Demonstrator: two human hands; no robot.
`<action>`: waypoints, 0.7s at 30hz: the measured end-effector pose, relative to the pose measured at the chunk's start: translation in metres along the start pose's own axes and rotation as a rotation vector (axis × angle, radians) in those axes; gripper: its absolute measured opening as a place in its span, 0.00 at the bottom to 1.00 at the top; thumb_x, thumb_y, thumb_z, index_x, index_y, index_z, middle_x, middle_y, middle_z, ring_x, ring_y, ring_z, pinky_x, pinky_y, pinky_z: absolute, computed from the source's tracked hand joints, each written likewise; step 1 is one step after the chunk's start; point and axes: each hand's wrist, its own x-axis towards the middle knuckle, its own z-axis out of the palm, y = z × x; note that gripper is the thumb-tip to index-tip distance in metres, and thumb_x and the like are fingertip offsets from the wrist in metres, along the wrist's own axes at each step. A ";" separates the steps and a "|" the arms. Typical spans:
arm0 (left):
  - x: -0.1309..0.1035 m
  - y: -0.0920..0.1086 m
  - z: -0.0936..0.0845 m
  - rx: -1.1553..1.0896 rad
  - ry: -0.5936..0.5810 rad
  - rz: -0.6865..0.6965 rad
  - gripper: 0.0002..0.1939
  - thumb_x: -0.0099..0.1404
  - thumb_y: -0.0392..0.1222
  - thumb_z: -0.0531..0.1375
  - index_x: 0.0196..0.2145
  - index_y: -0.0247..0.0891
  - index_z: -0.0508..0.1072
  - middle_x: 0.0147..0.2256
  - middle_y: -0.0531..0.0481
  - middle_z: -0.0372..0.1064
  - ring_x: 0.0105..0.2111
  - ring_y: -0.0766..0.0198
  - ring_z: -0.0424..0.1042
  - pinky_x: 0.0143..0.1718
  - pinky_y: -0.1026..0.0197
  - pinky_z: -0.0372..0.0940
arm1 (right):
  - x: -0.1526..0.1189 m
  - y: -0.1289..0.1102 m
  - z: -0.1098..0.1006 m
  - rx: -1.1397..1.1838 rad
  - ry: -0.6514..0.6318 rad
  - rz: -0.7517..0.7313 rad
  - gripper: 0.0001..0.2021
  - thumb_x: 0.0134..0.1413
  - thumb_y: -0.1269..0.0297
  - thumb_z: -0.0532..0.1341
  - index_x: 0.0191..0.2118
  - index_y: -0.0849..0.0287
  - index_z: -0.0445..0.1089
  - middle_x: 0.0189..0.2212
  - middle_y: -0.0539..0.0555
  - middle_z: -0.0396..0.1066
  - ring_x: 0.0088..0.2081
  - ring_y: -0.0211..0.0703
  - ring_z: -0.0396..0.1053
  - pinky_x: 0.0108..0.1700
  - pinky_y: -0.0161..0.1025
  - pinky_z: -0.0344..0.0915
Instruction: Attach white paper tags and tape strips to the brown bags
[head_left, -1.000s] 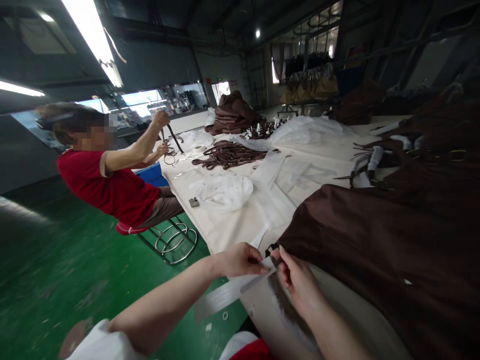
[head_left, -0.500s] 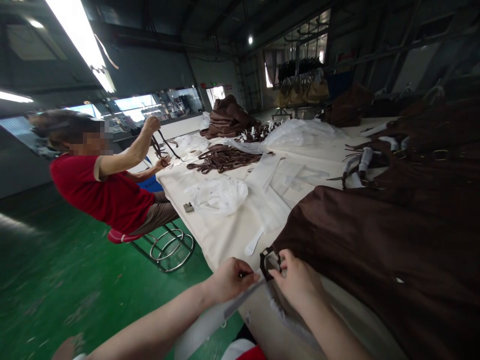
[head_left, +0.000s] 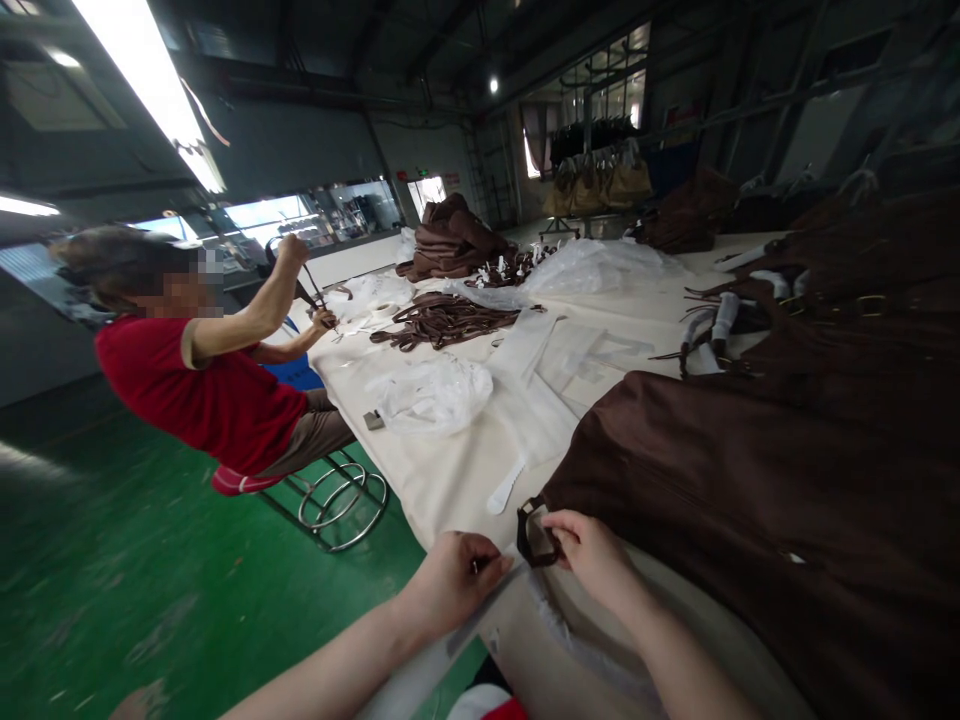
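My left hand pinches the end of a translucent plastic strip that hangs over the table's near edge. Just right of it, my right hand has its fingers closed on the right side of a dark strap loop with a metal ring. The loop joins the corner of a large brown leather bag lying on the right. From the loop, a handle wrapped in clear plastic curves toward the bottom right.
A white-covered table holds crumpled plastic, clear sheets, brown straps and a brown leather pile. On the left, a seated person in red holds dark straps. More brown bags lie at the right.
My right hand's fingers have closed on the side of the loop, and the loop has turned slightly. My left hand has shifted a little left and down. The other person's raised hand has moved left.
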 end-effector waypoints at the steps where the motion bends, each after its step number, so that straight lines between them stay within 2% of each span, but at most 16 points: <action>1: -0.001 0.001 0.000 0.018 0.009 0.009 0.20 0.65 0.49 0.50 0.19 0.36 0.58 0.19 0.58 0.44 0.21 0.72 0.45 0.20 0.66 0.43 | 0.001 0.003 0.003 0.086 -0.016 0.001 0.14 0.53 0.67 0.53 0.40 0.56 0.74 0.36 0.54 0.77 0.38 0.46 0.74 0.40 0.39 0.67; 5: -0.008 0.009 0.003 0.083 0.047 0.037 0.20 0.65 0.47 0.50 0.19 0.35 0.62 0.18 0.58 0.46 0.20 0.72 0.47 0.21 0.66 0.45 | 0.003 0.006 0.009 0.327 -0.018 0.027 0.16 0.47 0.64 0.57 0.42 0.60 0.74 0.37 0.57 0.76 0.35 0.46 0.75 0.39 0.40 0.70; 12: -0.013 0.025 0.004 0.193 0.068 0.043 0.18 0.65 0.44 0.50 0.21 0.35 0.68 0.16 0.55 0.55 0.17 0.72 0.50 0.20 0.65 0.45 | -0.003 -0.011 0.012 0.575 0.006 0.127 0.17 0.40 0.60 0.65 0.39 0.62 0.73 0.35 0.57 0.76 0.36 0.47 0.74 0.38 0.41 0.71; 16: -0.009 0.029 0.007 0.272 0.100 -0.010 0.17 0.64 0.43 0.51 0.22 0.36 0.71 0.17 0.52 0.62 0.17 0.71 0.54 0.21 0.65 0.44 | -0.004 -0.012 0.014 0.617 -0.031 0.168 0.16 0.38 0.59 0.66 0.36 0.61 0.74 0.33 0.56 0.76 0.35 0.47 0.74 0.39 0.41 0.70; 21: -0.016 0.038 0.013 0.340 0.114 -0.024 0.16 0.65 0.46 0.50 0.26 0.38 0.73 0.18 0.50 0.67 0.17 0.67 0.61 0.20 0.64 0.44 | -0.007 -0.018 0.015 0.659 -0.035 0.190 0.16 0.35 0.61 0.68 0.35 0.61 0.73 0.28 0.52 0.73 0.33 0.45 0.72 0.37 0.41 0.69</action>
